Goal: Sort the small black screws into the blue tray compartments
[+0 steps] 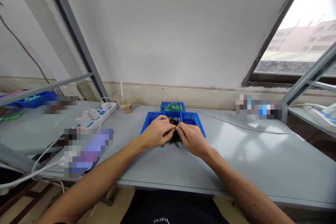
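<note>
My left hand (158,131) and my right hand (192,136) meet fingertip to fingertip over a pile of small black parts (175,138) on the grey table. Both hands are closed in a pinch; whatever sits between the fingertips is too small and covered to name. Behind my left hand stands a blue bin (149,119), partly hidden by it. A second blue bin (198,123), with dark contents, is beyond my right hand. Between and behind these two, a third blue bin (172,109) holds green pieces (173,106).
A plastic cup with a straw (126,105) stands near the wall, beside a white power strip (107,111). Left of my forearm lies a phone (91,155), blurred out. A white cable (236,125) runs along the table's right side. Metal posts (76,38) rise at both sides.
</note>
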Motion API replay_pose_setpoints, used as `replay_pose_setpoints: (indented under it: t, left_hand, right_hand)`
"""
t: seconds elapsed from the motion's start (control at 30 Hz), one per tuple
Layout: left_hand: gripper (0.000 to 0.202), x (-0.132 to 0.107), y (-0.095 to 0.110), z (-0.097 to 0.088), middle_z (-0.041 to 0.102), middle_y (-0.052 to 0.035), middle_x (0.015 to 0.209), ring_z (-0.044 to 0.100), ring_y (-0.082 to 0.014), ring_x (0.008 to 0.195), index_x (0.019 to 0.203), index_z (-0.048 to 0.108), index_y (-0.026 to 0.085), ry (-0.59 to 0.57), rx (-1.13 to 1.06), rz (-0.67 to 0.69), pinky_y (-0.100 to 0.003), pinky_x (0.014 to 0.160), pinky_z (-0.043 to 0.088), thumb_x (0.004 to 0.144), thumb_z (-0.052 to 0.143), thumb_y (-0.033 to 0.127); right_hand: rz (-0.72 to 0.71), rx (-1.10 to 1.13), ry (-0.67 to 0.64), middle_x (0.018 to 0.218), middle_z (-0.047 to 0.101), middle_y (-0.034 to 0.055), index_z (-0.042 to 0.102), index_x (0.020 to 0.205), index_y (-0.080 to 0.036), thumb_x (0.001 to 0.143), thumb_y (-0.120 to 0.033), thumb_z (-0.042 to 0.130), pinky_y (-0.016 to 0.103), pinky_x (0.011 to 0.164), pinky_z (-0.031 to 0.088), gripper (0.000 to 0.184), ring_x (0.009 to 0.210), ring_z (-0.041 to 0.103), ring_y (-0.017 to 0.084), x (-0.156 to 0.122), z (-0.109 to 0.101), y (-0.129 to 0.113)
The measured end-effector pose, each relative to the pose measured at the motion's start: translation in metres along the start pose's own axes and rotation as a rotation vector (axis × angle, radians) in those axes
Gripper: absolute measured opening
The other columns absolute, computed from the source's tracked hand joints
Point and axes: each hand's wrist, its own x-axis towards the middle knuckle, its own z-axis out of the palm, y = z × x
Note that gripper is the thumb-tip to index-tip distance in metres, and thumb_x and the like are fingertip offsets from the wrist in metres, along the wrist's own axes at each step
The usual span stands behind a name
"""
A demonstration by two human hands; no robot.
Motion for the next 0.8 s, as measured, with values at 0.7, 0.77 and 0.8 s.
replay_pose_setpoints:
  t: [0.7,0.77,0.8]
  left_hand:
    - [0.020,0.0007,0.0017,0.0007,0.070,-0.0029,0.079,0.063,-0.0166,0.075,0.091,0.069,0.018,0.074,0.012,-0.107,-0.040,0.095,0.047,0.099,0.051,0.023]
    - [0.020,0.0001,0.0014,0.0010,0.070,-0.0029,0.080,0.063,-0.0168,0.077,0.093,0.069,0.018,0.058,0.005,-0.101,-0.040,0.095,0.047,0.100,0.050,0.023]
    - [0.021,-0.0001,0.0013,0.0012,0.070,-0.0028,0.079,0.063,-0.0168,0.077,0.093,0.068,0.018,0.052,0.001,-0.096,-0.040,0.095,0.047,0.100,0.050,0.023]
  right_hand:
    - [-0.032,-0.061,0.031,0.099,0.073,0.0070,0.055,0.115,-0.019,0.110,-0.024,0.033,0.028,0.072,0.043,0.023,0.080,0.067,0.017,0.0004,-0.0026,-0.0006]
    - [-0.036,-0.074,0.038,0.094,0.071,0.0060,0.056,0.111,-0.019,0.110,-0.025,0.034,0.028,0.071,0.043,0.023,0.077,0.066,0.017,0.0005,-0.0019,0.0000]
    - [-0.041,-0.079,0.039,0.092,0.070,0.0056,0.056,0.109,-0.019,0.110,-0.024,0.034,0.028,0.071,0.042,0.023,0.076,0.065,0.017,0.0005,-0.0017,0.0003]
